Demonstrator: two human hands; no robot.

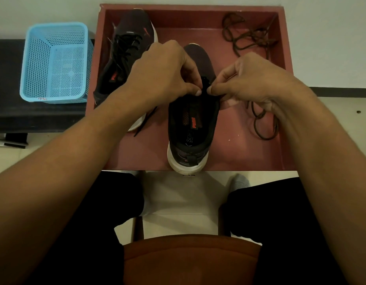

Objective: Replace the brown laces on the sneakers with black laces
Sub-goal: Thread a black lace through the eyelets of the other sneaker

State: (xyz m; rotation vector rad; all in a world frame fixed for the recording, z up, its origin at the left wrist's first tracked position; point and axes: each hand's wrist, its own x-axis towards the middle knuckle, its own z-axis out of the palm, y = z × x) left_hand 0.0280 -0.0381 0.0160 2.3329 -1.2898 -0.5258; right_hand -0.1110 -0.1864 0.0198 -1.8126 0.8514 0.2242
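A dark sneaker [191, 128] with a white sole stands in the middle of a red-brown tray [235, 153], heel toward me. Over its tongue, my left hand [163, 73] and my right hand [252, 81] each pinch a black lace [205, 82], fingertips nearly touching. Most of that lace is hidden under my fingers. A second dark sneaker [124, 54] lies at the tray's left, threaded with black lace whose end trails near the sole. One brown lace [248, 36] lies loose in the tray's far right corner; another brown lace [264, 124] lies below my right hand.
A light blue perforated basket [54, 62] stands empty on a dark bench [24, 112] left of the tray. My knees in dark trousers flank a brown chair seat [190, 258] below. A pale tiled floor lies underneath.
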